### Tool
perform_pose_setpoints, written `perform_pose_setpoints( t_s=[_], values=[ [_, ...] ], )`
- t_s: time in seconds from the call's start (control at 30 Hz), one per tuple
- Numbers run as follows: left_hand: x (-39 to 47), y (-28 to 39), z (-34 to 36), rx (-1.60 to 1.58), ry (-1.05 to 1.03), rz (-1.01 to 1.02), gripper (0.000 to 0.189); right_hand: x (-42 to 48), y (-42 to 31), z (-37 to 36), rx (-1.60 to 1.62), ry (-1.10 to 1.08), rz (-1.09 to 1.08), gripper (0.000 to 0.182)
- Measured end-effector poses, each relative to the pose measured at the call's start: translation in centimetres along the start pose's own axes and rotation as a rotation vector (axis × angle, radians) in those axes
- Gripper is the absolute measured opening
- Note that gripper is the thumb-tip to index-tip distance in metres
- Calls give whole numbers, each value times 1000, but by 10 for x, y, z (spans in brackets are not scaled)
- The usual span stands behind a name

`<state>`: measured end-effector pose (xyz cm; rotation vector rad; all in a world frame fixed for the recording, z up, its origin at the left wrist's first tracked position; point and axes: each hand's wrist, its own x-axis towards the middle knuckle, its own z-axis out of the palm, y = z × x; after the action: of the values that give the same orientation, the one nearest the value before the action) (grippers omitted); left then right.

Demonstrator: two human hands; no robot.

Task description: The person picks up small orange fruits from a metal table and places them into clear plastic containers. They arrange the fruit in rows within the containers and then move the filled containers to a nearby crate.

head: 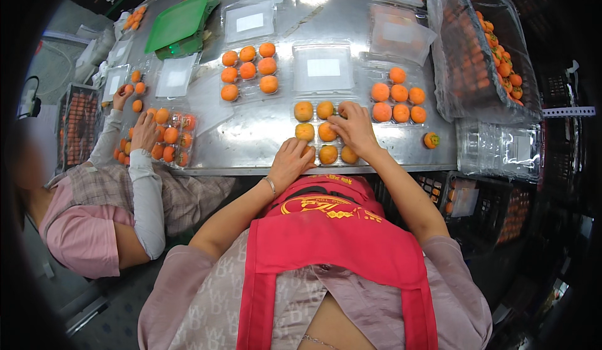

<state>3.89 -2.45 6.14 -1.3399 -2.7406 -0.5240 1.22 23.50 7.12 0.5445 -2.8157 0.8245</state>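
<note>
Before me on the metal table lies an open clear plastic clamshell pack, its lid (322,67) folded back with a white label on it. Rows of orange persimmons (328,154) fill its near half. My right hand (355,131) curls over the right-hand column, its fingers around a persimmon (343,113) at the far right corner, mostly hidden by them. At the near left corner my left hand (290,162) lies over another persimmon (309,153); whether it grips the fruit or only rests there is hidden.
Packs of persimmons stand left (247,70) and right (399,92). A loose persimmon (431,140) lies near the right edge. A plastic-lined crate (489,58) of persimmons and stacked clear packs (498,150) are at right. A co-worker's hands (145,133) handle fruit at left, near a green scale (178,23).
</note>
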Motion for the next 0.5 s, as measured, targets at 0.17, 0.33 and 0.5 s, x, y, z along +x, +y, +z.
perform_pose_setpoints(
  t_s=[0.17, 0.33, 0.5],
  values=[
    [-9, -3, 6, -12, 44, 50, 52, -42, 18, -3, 139, 324, 278, 39],
    [33, 19, -1, 25, -68, -79, 62, -71, -13, 9, -48, 44, 220, 62],
    [50, 14, 15, 50, -117, -92, 66, -79, -16, 8, -247, -42, 268, 72]
  ],
)
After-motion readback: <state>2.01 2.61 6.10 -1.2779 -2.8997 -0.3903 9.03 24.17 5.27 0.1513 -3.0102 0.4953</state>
